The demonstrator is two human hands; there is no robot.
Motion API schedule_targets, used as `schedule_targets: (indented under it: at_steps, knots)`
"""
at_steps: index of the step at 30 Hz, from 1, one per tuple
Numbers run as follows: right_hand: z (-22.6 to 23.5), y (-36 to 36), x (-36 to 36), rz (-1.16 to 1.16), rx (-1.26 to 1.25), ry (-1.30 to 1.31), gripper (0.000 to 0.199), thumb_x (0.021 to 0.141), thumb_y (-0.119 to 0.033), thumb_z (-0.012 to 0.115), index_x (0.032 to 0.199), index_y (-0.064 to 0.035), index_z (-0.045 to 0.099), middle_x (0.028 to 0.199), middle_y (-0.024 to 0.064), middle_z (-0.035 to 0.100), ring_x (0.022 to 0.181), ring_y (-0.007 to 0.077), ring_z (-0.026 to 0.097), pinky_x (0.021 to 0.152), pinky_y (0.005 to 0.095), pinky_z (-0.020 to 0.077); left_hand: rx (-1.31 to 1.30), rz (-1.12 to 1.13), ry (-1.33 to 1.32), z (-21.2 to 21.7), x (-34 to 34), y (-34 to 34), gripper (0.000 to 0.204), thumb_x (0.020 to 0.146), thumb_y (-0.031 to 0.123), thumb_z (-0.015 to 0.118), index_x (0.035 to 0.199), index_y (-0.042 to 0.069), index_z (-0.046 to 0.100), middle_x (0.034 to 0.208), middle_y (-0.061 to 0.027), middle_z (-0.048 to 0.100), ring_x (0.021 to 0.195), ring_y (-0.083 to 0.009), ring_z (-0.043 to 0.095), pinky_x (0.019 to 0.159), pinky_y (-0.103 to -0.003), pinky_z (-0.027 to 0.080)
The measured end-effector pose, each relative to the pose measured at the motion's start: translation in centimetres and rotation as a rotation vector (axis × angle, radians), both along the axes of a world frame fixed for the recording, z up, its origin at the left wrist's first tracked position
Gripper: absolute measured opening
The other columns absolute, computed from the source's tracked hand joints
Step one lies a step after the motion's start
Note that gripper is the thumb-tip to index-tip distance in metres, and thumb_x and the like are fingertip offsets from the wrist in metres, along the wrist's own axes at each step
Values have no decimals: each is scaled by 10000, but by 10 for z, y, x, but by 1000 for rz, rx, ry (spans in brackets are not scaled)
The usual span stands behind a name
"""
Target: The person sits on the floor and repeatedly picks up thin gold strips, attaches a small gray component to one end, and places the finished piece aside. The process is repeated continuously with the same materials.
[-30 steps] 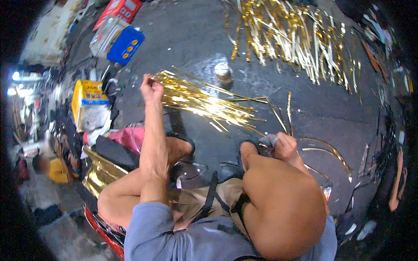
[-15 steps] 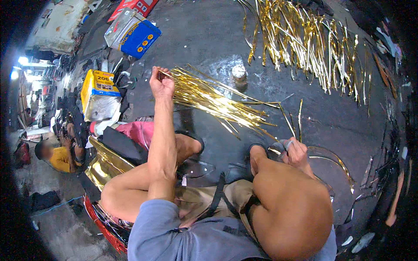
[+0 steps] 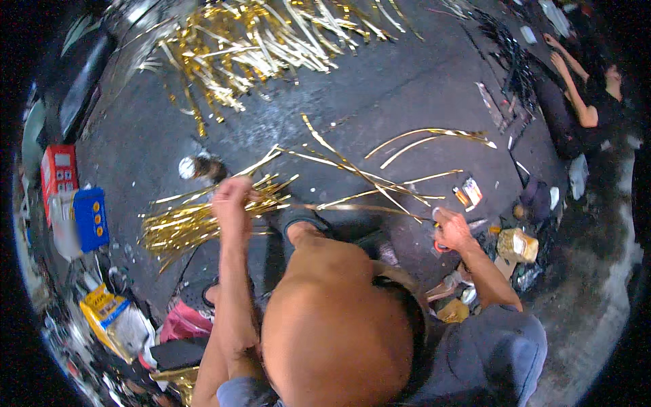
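Note:
My left hand [image 3: 232, 195] is closed on a bundle of thin gold foil strips [image 3: 178, 225] that fans out to the left over the dark floor. One long gold strip [image 3: 359, 207] runs from that bundle across to my right hand [image 3: 451, 229], which pinches its far end. A small red-handled thing [image 3: 441, 247] shows just under my right hand; I cannot tell what it is. My bare knee [image 3: 336, 325] fills the lower middle and hides the floor below it.
A big heap of gold strips [image 3: 258, 41] lies at the top, and loose curved strips [image 3: 434, 136] at right centre. Blue [image 3: 91, 218], red [image 3: 57, 173] and yellow [image 3: 108, 312] boxes stand at left. Small packets [image 3: 517, 244] clutter the right. Another person [image 3: 583, 88] sits at top right.
The view has swung, so the heap and boxes have shifted in the picture. My right hand has moved out to the right, drawing one long strip away from the bundle in my left hand.

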State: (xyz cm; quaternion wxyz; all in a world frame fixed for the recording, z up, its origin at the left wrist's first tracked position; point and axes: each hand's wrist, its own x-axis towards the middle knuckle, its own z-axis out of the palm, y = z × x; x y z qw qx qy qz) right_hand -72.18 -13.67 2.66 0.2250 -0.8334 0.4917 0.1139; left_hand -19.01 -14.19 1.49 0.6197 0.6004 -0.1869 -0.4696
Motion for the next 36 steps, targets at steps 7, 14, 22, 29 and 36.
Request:
schedule_targets:
  at_steps: [7,14,22,29,36]
  knots:
    - [-40,-73,15,-248,-680,-11,592,743,-230,740,1235,21,528,1171,244,589,1135,423,551,966,504,472,253,-1035,-736,4,-97,-11,329,767,195,796,1075,87,754,925,-163,727,845,-301,705,784,-408,547]
    - [-109,-203,74,-44,-553,139,434,893,-301,633,1213,-14,565,1166,171,610,1143,304,557,947,422,448,161,-843,-681,13,-76,-20,291,800,82,751,1077,-4,726,902,-116,705,783,-186,665,720,-310,540]
    - [-119,-211,99,-49,-630,-206,414,816,-217,704,1172,-49,576,876,125,703,878,321,680,764,449,520,139,-778,-613,1,-78,-14,376,771,26,759,1141,6,694,1056,-90,666,792,-150,629,709,-273,530]
    - [24,-173,239,-317,-455,-908,575,826,-101,716,1342,6,485,1153,133,653,997,236,663,786,387,544,-118,-844,-971,40,-145,-94,768,755,173,753,1440,63,426,1353,-186,547,1057,-407,645,932,-484,523]
    - [161,-212,230,-418,-776,-1467,491,839,-86,678,1290,35,527,1192,125,625,1026,220,615,887,352,505,-130,-1042,-1103,31,-163,-136,244,932,186,512,1069,10,614,1064,-202,668,883,-408,690,743,-505,559]
